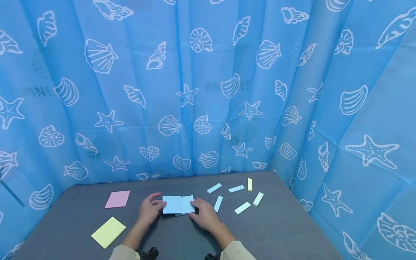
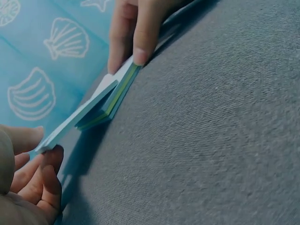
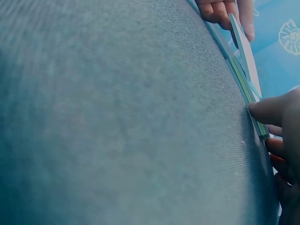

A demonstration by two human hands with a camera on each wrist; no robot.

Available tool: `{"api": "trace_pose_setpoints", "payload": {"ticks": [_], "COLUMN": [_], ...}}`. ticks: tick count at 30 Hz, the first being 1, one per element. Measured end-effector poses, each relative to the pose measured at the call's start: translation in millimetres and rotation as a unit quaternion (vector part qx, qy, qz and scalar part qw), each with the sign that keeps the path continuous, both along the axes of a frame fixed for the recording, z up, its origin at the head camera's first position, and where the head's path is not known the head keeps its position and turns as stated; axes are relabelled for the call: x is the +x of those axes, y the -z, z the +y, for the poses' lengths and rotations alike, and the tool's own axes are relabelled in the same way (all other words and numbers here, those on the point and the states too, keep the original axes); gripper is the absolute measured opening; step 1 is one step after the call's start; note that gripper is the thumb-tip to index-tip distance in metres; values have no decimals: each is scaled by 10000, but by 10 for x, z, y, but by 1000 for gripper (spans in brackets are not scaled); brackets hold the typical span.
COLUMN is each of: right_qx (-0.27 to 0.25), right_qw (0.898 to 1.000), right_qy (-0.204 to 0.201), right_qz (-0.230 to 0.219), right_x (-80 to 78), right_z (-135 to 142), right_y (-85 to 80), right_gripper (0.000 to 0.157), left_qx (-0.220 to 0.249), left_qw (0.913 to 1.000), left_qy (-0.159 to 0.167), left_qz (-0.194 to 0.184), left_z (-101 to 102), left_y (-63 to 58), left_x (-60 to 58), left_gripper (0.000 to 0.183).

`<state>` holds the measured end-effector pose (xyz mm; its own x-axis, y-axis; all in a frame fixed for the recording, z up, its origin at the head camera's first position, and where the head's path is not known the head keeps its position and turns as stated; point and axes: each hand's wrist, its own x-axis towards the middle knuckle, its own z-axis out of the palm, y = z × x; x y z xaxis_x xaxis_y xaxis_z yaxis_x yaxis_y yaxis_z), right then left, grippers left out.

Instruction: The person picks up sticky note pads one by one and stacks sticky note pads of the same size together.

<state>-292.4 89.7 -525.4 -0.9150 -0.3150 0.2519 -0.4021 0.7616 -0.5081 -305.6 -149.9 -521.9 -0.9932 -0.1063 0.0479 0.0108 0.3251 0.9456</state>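
Note:
Between thumb and fingers, my left hand point(image 1: 150, 210) pinches the left edge of a light blue sticky-note pad point(image 1: 171, 204). This pad slants, its far end overlapping a stack of sticky-note pads point(image 1: 187, 204) on the right. Layered blue and yellow-green edges of the stack point(image 2: 123, 91) show in the left wrist view. My right hand point(image 1: 207, 215) grips the stack's right end, thumb point(image 3: 266, 110) on the near side and fingers behind. The stack sits low, close over the grey cloth. Much of its top is hidden by the slanted pad.
On the grey table point(image 1: 269, 238), a pink square pad point(image 1: 117, 199) and a yellow pad point(image 1: 108, 232) lie left. Several narrow strips of notes, such as a blue one point(image 1: 218, 204) and a yellow one point(image 1: 250, 184), lie right. A blue shell-patterned curtain point(image 1: 201, 108) hangs behind.

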Motion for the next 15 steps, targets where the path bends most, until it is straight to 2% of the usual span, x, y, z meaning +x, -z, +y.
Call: {"api": "trace_pose_setpoints", "payload": {"ticks": [4,11,15], "right_qx": [-76,-153,-171], "right_qw": [10000,9999,9998], "right_qy": [-13,-17,38], "right_qz": [63,75,-40], "right_x": [-4,-13,-26], "right_z": [15,9,-16], "right_y": [17,30,44], "right_gripper": [45,46,50], "left_qx": [-336,-563,-636], "left_qw": [9994,9980,9976], "left_qy": [80,265,259], "left_qz": [97,101,64], "left_z": [51,167,233], "left_y": [-17,-38,-26], "left_x": [14,46,46], "left_gripper": [51,59,61]}}
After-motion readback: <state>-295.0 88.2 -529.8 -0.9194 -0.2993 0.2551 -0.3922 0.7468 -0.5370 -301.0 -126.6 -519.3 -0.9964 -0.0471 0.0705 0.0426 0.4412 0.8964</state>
